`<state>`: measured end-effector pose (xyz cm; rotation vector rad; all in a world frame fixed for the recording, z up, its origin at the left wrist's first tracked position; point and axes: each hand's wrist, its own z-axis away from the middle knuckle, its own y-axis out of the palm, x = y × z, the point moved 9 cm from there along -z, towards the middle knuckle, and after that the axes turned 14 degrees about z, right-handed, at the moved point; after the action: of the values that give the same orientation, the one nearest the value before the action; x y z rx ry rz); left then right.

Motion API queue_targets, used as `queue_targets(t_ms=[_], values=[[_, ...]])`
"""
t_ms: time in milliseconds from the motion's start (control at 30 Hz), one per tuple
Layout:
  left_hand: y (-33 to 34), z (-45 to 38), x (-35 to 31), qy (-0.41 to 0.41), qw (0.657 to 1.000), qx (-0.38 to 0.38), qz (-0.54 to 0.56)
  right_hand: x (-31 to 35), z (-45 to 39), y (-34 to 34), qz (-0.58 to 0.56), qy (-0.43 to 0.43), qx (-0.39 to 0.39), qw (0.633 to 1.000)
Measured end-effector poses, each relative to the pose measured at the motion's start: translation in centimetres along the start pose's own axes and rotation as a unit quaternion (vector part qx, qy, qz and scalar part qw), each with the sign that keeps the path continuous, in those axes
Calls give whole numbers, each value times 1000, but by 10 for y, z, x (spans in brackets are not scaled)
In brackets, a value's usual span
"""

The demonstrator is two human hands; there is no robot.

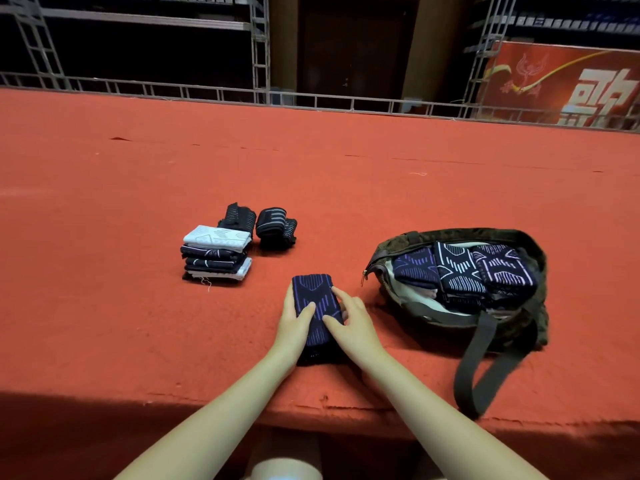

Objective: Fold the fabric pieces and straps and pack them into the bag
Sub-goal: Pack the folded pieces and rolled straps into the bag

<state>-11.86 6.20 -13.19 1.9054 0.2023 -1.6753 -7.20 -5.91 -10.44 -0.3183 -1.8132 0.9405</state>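
Note:
A folded navy fabric piece [313, 296] with purple line pattern lies on the red table in front of me. My left hand [296, 322] holds its left edge, thumb on top. My right hand [349, 318] rests on its right side with fingers spread over the top. To the right sits the open dark olive bag [519, 327], holding three folded navy patterned pieces [464, 271]. A stack of folded fabric pieces [216, 254], white on top, stands to the left. Behind it lie rolled black straps [273, 225].
The red felt table [346, 174] stretches far back to a metal railing [311, 98]. Its front edge runs just below my forearms. The bag's long strap [481, 368] hangs over that edge. A red banner [568, 84] stands at the back right.

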Motion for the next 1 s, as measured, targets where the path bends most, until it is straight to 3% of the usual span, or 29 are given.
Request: queue_targets(t_ms=[67,233,400,500,667,800,933,1000], values=[[12,7,-13,18,1000,9,5,-1,0,-16,16,2,-44,999],[58,13,-47,89,993,74,-11,6,2,-50,-122,-8,-43,992],[105,5,-62,153,963,118,-189,-5,11,-106,-149,-2,-124,981],[135,-4,-69,163,949,149,-225,-26,8,-144,-133,19,-159,978],[160,-54,-66,151,930,131,-307,-63,-15,-206,-208,69,-221,950],[175,-84,-45,122,906,147,-377,-76,-50,-213,-235,83,-205,947],[182,-98,-35,146,892,150,-401,-87,-69,-177,-120,98,-130,979],[181,-106,-30,146,903,141,-379,-92,-67,-167,-81,104,-111,985]])
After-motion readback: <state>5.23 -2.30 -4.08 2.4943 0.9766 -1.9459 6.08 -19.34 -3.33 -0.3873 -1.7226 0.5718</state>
